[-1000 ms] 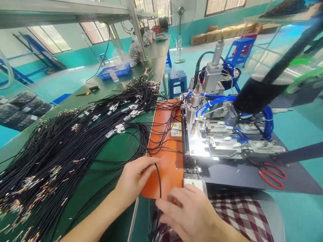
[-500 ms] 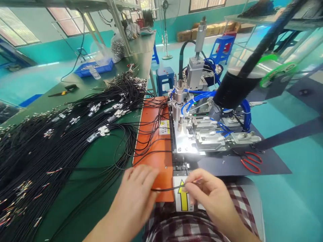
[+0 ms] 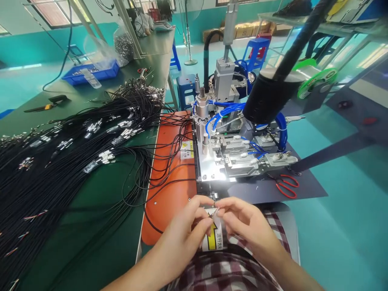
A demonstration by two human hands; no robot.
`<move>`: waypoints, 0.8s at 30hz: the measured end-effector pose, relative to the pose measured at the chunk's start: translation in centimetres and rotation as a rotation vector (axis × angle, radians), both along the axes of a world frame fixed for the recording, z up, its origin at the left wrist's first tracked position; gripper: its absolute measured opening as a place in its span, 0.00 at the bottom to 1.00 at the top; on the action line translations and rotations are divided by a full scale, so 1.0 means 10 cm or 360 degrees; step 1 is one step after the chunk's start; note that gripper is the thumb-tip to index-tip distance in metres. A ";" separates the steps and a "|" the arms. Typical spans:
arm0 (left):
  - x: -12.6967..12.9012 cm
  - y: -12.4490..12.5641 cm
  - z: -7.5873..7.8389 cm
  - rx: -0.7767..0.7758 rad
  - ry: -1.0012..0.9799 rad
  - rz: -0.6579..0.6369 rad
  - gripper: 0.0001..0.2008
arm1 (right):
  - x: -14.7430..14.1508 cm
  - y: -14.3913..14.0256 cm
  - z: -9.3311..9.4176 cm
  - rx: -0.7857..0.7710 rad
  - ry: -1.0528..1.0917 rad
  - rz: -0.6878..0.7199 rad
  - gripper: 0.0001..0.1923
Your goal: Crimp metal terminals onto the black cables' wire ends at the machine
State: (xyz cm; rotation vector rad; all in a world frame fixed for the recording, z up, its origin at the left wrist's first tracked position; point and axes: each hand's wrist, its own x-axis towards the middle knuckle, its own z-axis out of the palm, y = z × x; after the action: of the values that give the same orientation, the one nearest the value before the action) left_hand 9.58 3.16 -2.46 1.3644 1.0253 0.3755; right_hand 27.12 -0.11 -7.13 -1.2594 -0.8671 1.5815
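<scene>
While left hand (image 3: 184, 234) pinches black cable (image 3: 150, 224) end, right hand (image 3: 245, 226) grips same tip, above arrow label (image 3: 214, 238), before machine (image 3: 230, 157).

We are looking forward and down from one head camera, close above both hands; machine (image 3: 236, 157) lying just beyond them.

A thin black insulated cable (image 3: 151, 223) is pinched at its tip between the fingertips of the left hand (image 3: 187, 234) and right hand (image 3: 242, 226). From the left hand it curves away leftward in a loose loop.
</scene>
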 end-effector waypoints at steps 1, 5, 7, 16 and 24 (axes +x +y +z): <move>0.01 0.02 0.00 -0.0065 -0.0007 0.0013 0.10 | 0.02 0.01 0.04 -0.0014 -0.0017 -0.0053 0.09; 0.07 0.08 -0.01 -0.0138 -0.0015 0.0055 0.09 | 0.02 0.01 0.20 -0.0051 0.0089 -0.0086 0.14; 0.10 0.09 -0.02 -0.0193 -0.0046 0.0112 0.08 | -0.01 0.00 0.22 -0.0090 0.0173 -0.0071 0.16; 0.19 0.09 -0.02 -0.0481 -0.0172 0.0241 0.11 | -0.05 0.00 0.16 -0.0149 0.0350 -0.0077 0.17; 0.15 0.07 -0.09 -0.0463 -0.0360 0.0323 0.11 | -0.13 -0.04 0.04 -0.0104 0.0375 -0.0108 0.14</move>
State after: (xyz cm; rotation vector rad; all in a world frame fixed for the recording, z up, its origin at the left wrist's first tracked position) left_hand 11.12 3.88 -3.31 0.9385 0.9883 0.4986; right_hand 25.81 -0.51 -6.77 -1.1083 -0.6229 1.6753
